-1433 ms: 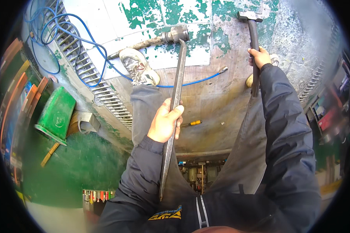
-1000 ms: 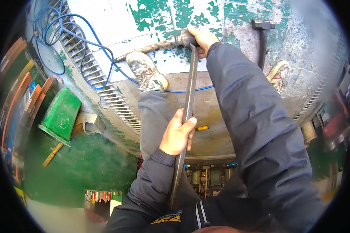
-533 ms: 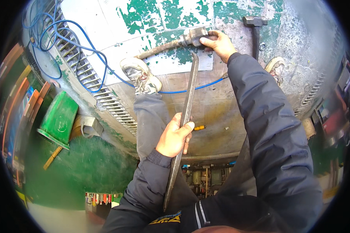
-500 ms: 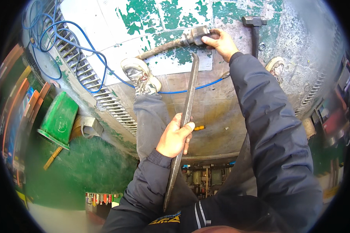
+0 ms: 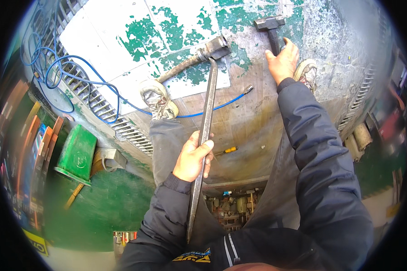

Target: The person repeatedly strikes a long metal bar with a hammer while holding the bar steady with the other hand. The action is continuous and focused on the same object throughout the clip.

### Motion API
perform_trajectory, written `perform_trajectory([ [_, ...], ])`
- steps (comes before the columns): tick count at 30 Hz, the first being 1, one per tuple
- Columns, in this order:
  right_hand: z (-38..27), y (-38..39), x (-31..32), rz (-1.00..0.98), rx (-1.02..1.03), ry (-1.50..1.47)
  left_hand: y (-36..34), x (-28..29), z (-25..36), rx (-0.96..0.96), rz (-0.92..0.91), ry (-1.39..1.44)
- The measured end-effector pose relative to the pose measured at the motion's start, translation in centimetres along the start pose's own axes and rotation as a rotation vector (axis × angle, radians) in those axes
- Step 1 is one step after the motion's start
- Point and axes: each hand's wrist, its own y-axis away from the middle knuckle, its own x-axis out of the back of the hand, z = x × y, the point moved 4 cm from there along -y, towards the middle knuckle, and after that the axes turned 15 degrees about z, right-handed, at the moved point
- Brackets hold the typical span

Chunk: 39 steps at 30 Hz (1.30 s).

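My left hand [image 5: 194,158] is closed around the middle of a long steel pry bar [image 5: 208,101]. The bar's bent tip points away from me, and its lower end lies along my left forearm. On the right, my right hand [image 5: 283,63] is over the handle of a hammer [image 5: 274,41], thumb on one side and fingers on the other. The hammer's block-shaped head faces away, and my hand hides the handle's lower end. A second hammer [image 5: 216,48] with a thick, worn wooden handle lies beside the bar's tip, untouched.
A blue hose [image 5: 221,107] crosses between my feet, with its coils [image 5: 47,67] at far left. A yellow-handled screwdriver [image 5: 231,149] lies on the plate. Slotted grating [image 5: 135,141] borders the left. A green bin [image 5: 78,151] lies tipped. Machinery [image 5: 237,207] shows in an opening below.
My right hand has let go of the wooden-handled hammer's head and moved right to the other hammer's handle. My left hand keeps hold of the pry bar. The view has shifted and turned slightly.
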Motion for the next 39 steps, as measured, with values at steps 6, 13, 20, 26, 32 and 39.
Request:
perform_trajectory([
  [6,7.6,0.7,-6.0,-0.483,-0.302,0.175,-0.3,1.3,1.5,0.022,-0.032,0.093],
  [13,4.7,3.1,-4.0,-0.793,-0.723,-0.584,-0.5,2.6,2.5,0.04,-0.106,0.131],
  [20,-2.3,4.9,5.7,-0.999,-1.158,-1.155,-0.7,2.7,2.8,0.047,-0.151,0.182],
  [26,-4.9,10.0,12.5,-1.11,-0.93,-1.117,-1.2,3.1,2.9,0.072,-0.174,0.263],
  [32,-10.2,15.0,12.8,-1.062,-0.733,-0.817,-1.2,3.5,2.8,0.118,-0.21,0.345],
  [39,-2.2,4.1,22.6,-0.927,-0.785,-0.873,-1.0,3.6,3.3,0.143,-0.168,0.307],
])
